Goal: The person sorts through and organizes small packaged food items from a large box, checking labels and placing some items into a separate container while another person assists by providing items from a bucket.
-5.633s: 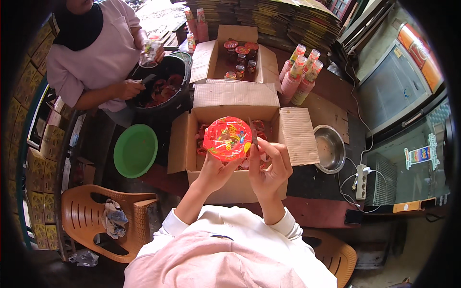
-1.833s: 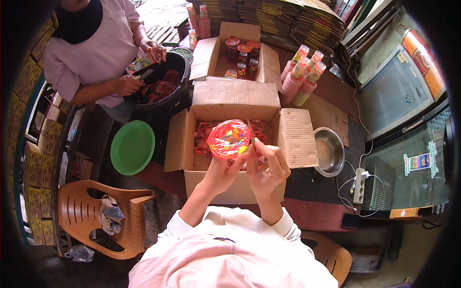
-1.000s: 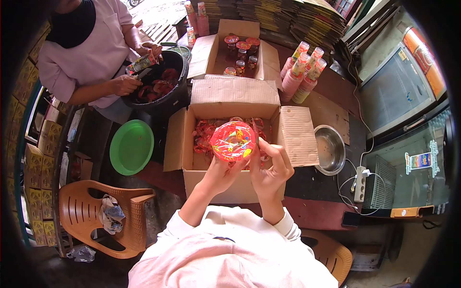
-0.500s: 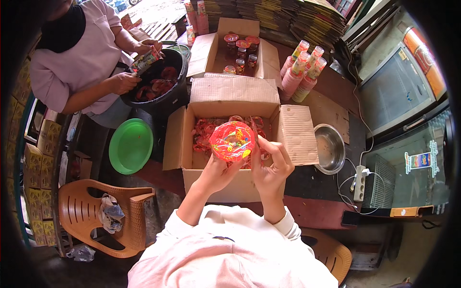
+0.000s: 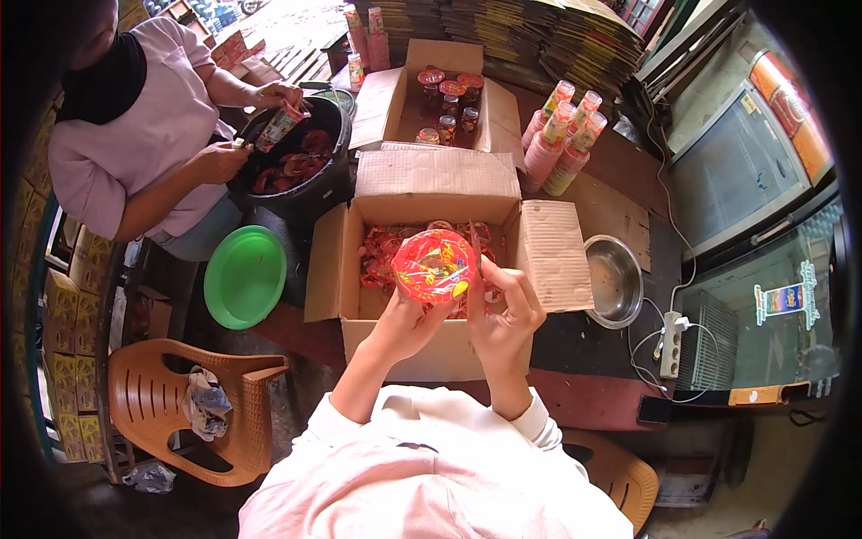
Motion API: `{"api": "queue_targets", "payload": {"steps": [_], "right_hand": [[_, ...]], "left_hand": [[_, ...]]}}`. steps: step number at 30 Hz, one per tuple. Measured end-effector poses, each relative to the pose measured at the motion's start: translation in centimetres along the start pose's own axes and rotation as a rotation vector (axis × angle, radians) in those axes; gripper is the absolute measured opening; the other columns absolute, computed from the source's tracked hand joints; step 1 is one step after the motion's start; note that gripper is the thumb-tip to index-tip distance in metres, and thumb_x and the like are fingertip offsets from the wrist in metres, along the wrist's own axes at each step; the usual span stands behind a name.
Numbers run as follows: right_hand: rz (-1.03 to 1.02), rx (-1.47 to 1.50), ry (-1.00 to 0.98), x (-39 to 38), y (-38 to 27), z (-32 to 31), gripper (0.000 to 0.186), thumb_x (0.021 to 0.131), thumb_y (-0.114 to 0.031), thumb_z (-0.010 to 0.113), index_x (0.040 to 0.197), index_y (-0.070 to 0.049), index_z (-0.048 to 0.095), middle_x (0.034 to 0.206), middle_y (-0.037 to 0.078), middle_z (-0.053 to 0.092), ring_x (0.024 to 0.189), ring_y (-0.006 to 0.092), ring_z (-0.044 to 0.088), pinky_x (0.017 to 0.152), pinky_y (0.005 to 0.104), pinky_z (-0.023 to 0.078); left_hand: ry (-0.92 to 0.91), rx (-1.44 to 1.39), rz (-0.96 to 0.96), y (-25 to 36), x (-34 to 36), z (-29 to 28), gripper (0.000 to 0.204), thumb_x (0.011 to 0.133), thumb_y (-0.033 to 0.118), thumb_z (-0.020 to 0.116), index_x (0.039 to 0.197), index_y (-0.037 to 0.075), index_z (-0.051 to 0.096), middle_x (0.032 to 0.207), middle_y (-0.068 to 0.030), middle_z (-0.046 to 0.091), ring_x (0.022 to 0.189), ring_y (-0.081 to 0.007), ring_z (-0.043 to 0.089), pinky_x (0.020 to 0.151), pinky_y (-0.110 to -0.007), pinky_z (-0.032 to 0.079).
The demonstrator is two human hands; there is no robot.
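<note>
My left hand [image 5: 404,323] grips a cup with a glossy red printed film lid [image 5: 435,262] from below, fingers wrapped round it and mostly hidden by the lid. My right hand [image 5: 503,314] pinches a thin blade [image 5: 475,249] upright against the lid's right rim. Both hands are raised over an open cardboard box [image 5: 548,251] holding a loose heap of red lids and film scraps [image 5: 382,242].
A co-worker [image 5: 144,135] holds a cup over a black bucket [image 5: 328,171] at upper left. Around me are a green basin [image 5: 242,274], steel bowl [image 5: 615,278], stacked cups [image 5: 557,153], a box of filled cups [image 5: 377,103], power strip [image 5: 670,346] and orange chair [image 5: 153,404].
The lidded cup sits a little lower and further right than several seconds ago, still in both hands. The co-worker has shifted left and now holds the cup lower over the bucket.
</note>
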State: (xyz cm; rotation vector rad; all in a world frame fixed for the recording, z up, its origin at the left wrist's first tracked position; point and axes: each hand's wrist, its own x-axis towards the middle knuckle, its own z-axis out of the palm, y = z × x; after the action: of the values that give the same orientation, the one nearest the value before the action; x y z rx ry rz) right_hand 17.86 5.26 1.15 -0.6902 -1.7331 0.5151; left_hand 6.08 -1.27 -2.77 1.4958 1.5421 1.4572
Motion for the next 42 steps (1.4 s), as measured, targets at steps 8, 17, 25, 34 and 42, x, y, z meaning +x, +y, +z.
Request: {"api": "queue_targets", "payload": {"steps": [8, 17, 25, 34, 42], "right_hand": [[0.026, 0.002, 0.023, 0.8, -0.5, -0.1, 0.024, 0.068, 0.005, 0.067, 0.09, -0.003, 0.065, 0.076, 0.009, 0.063, 0.065, 0.0175, 0.061, 0.057, 0.0256, 0.048], [0.05, 0.047, -0.003, 0.4, -0.1, -0.2, 0.024, 0.068, 0.006, 0.066, 0.09, -0.002, 0.065, 0.076, 0.01, 0.063, 0.066, 0.0185, 0.062, 0.058, 0.0263, 0.048], [0.028, 0.064, 0.009, 1.1, 0.2, -0.3, 0.026, 0.067, 0.005, 0.067, 0.091, -0.002, 0.065, 0.075, 0.01, 0.063, 0.066, 0.018, 0.062, 0.059, 0.0266, 0.048], [0.077, 0.079, 0.057, 0.7, 0.0, -0.5, 0.02, 0.07, 0.003, 0.067, 0.089, -0.001, 0.065, 0.074, 0.01, 0.062, 0.064, 0.0176, 0.061, 0.055, 0.026, 0.047], [-0.042, -0.009, 0.04, 0.8, -1.3, -0.4, 0.018, 0.071, 0.002, 0.069, 0.088, 0.0, 0.065, 0.071, 0.006, 0.059, 0.059, 0.0103, 0.056, 0.051, 0.0209, 0.045]], "left_hand": [[-0.006, 0.138, 0.155, 0.4, 0.2, -0.3, 0.033, 0.084, 0.004, 0.057, 0.116, 0.002, 0.049, 0.114, -0.0086, 0.051, 0.099, -0.0168, 0.053, 0.081, -0.029, 0.046], [0.014, -0.021, -0.022, 0.0, -0.1, -0.2, 0.03, 0.084, 0.007, 0.059, 0.113, 0.002, 0.052, 0.112, -0.0066, 0.053, 0.099, -0.0152, 0.052, 0.083, -0.03, 0.045], [-0.079, 0.075, 0.127, 0.7, 0.0, -0.5, 0.028, 0.082, 0.005, 0.058, 0.11, 0.002, 0.054, 0.11, -0.0065, 0.054, 0.1, -0.0154, 0.052, 0.084, -0.031, 0.044], [-0.018, -0.706, -0.135, 0.8, 0.3, 0.6, 0.031, 0.085, 0.009, 0.058, 0.115, 0.0, 0.051, 0.108, -0.0037, 0.056, 0.101, -0.0113, 0.051, 0.086, -0.027, 0.04], [-0.008, -0.708, -0.146, 0.6, 0.4, 0.5, 0.029, 0.087, 0.006, 0.055, 0.115, 0.001, 0.052, 0.112, -0.0038, 0.056, 0.101, -0.0108, 0.051, 0.088, -0.028, 0.04]]}}
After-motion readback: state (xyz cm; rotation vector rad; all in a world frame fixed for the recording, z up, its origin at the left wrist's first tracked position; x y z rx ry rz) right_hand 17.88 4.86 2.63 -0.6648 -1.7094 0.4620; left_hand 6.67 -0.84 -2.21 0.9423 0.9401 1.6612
